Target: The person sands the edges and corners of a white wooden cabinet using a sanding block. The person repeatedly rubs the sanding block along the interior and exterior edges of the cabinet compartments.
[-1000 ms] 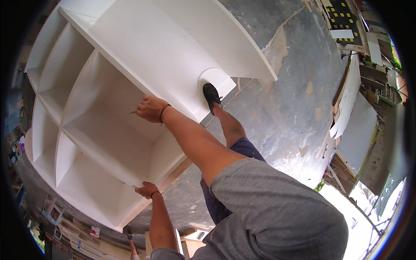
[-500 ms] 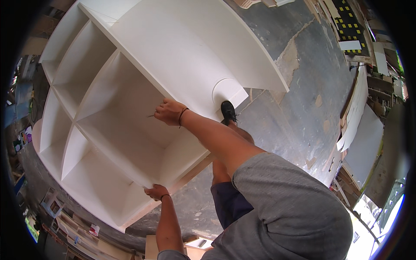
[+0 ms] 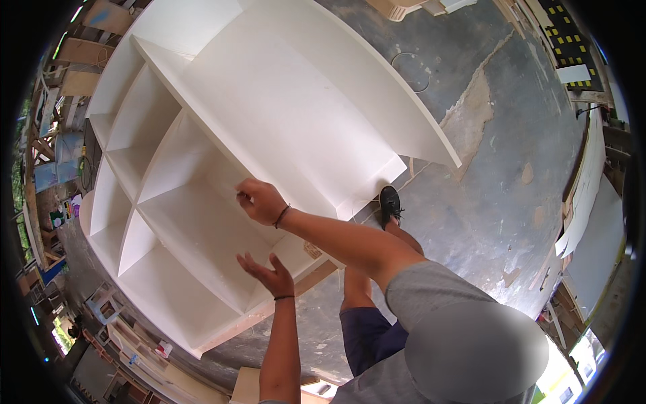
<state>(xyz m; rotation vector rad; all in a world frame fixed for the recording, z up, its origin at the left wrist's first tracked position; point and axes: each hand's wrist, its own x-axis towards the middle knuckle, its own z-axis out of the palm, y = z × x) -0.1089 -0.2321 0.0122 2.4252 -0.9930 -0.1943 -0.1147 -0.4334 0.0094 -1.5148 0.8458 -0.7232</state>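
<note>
A large white shelving unit [image 3: 242,161] with square compartments lies in front of me, its dividers forming a grid at the left. My right hand [image 3: 261,200] hovers over the long divider beside the biggest compartment. Its fingers are curled closed, and what they hold, if anything, is hidden. My left hand [image 3: 270,275] is raised above the near end of that compartment, fingers spread and nothing in them. Neither hand visibly grips the unit. Near my right forearm, a brown patch [image 3: 311,250] shows on the unit's near end panel.
My black shoe [image 3: 389,204] stands beside the unit's near right corner. A thin loop [image 3: 425,74] lies on the grey, patched floor [image 3: 498,175] past the right side panel. White sheets [image 3: 580,182] lean at the far right. Wood scraps and tools line the left.
My left hand has let go of the compartment's near edge and risen with fingers spread. The thin piece that stuck out of my right hand no longer shows. A curved line on the white panel is gone.
</note>
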